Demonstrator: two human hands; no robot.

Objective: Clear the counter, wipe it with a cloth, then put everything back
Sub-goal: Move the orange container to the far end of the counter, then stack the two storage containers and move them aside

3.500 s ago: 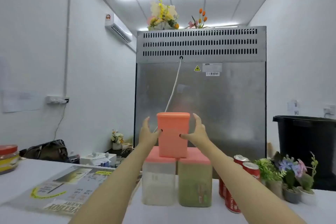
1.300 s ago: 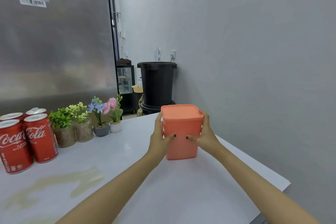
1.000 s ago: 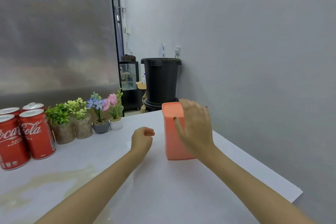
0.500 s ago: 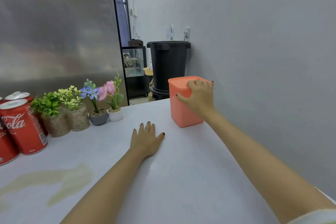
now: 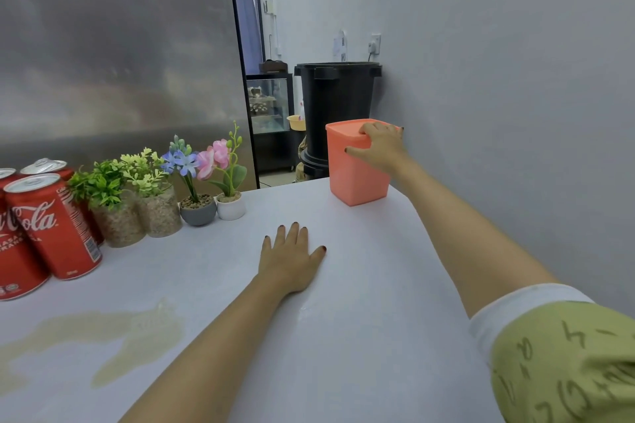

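right grip [image 5: 379, 148] curled over lid of salmon-orange square plastic container [image 5: 354, 182], grasping it from above — left grip [image 5: 292, 259] flat on white tabletop [image 5: 343, 336], released.

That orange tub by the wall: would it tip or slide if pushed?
Probably stiff: the orange lidded container shows no dent where the right hand grips. Taller than wide, so a high push might tip it. The smooth counter likely lets it slide.
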